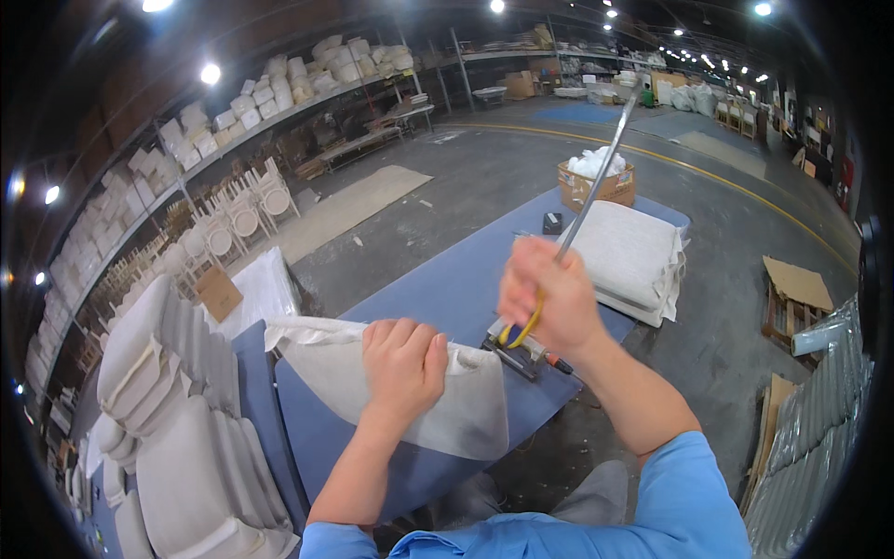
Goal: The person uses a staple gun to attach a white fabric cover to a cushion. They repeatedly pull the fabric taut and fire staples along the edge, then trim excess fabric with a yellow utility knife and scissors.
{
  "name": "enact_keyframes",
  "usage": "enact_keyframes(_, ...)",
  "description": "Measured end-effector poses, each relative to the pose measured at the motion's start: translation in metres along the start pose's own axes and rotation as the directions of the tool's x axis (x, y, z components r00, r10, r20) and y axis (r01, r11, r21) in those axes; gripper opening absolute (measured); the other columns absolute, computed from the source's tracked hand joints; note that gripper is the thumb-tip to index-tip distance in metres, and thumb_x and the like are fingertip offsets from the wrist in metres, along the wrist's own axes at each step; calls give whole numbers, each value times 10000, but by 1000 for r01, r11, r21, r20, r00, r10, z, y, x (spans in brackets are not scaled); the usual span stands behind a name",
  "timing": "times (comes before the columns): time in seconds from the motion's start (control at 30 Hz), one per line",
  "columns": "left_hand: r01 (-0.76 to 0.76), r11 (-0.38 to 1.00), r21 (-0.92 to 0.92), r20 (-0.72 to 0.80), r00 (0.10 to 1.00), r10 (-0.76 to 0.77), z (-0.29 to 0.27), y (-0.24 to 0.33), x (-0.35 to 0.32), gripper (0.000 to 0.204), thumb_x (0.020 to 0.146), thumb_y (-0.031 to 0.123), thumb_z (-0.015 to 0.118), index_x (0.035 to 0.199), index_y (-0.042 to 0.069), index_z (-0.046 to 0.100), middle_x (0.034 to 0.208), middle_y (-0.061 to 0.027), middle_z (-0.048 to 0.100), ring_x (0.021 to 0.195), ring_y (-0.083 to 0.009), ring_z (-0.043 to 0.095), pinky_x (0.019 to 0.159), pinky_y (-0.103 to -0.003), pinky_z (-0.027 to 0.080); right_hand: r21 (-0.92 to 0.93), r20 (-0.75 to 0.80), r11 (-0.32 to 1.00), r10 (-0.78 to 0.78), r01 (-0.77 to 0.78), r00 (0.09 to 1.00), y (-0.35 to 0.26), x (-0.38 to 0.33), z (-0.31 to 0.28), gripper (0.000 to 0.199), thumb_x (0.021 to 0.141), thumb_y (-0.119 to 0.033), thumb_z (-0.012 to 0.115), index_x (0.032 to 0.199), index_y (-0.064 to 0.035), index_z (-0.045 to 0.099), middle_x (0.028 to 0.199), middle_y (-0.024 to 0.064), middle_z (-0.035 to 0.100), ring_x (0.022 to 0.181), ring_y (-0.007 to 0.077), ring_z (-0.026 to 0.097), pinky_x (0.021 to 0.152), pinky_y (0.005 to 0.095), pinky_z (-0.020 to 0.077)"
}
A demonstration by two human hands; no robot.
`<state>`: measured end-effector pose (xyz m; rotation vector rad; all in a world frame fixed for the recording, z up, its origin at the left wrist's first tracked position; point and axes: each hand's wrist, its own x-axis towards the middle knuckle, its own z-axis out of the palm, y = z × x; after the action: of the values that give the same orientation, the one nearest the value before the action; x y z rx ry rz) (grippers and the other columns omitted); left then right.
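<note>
My left hand [402, 368] curls over the white padded edge of a light grey upholstered piece [447, 419], which lies on a blue-topped table [419, 298]. In my raised right hand [551, 293] is a long, thin metal rod [601, 168], slanting up and away to the right. A yellow loop [533, 324] shows just below the fingers; I cannot tell whether it belongs to the rod. Under that hand, beside the upholstered piece, lies a metal and black tool [514, 359] with a red end, partly hidden.
Stacked white padded pieces [629, 252] and a small black box [552, 223] occupy the table's far side, near a cardboard box [610, 182] of white filling. Grey cushions [196, 456] pile up at left. A pallet [792, 312] and plastic-wrapped stack [810, 438] stand right.
</note>
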<state>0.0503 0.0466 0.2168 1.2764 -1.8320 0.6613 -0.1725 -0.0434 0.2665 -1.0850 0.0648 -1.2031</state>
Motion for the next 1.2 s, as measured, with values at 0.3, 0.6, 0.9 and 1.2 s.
enact_keyframes(0.3,117,898,-425,291,957,13,-28,25,30,114,1001,85,708,1060,63,803,1002,-88,794,923,-313,717,936,-449,497,-803,-596,87,-111,-590,795,88,-6,-288,367,987,-387,842,1093,-66,698,1013,181,782,943,385,753,829,515,585)
enact_keyframes(0.6,12,966,-260,198,979,42,-3,28,20,141,915,95,723,1020,52,807,971,-79,808,861,-271,717,859,-411,475,-945,-272,-205,60,-254,961,204,18,-316,386,963,-163,792,1335,-72,747,1336,204,706,1310,418,661,1143,507,550)
enact_keyframes(0.9,-2,957,-291,144,989,45,0,27,21,157,928,146,745,1018,40,818,974,-94,814,856,-277,718,846,-402,480,-836,-384,-534,405,-126,830,189,61,-322,364,993,-276,768,1262,-36,815,1132,227,833,1110,412,800,1028,522,630)
enact_keyframes(1.2,-80,958,-276,144,982,123,-5,27,11,416,892,408,882,1101,60,787,1075,-81,803,967,-292,719,919,-430,482,-920,-272,229,213,-319,938,62,-10,-257,345,939,-265,834,1190,-59,715,1046,150,832,973,321,810,788,412,601)
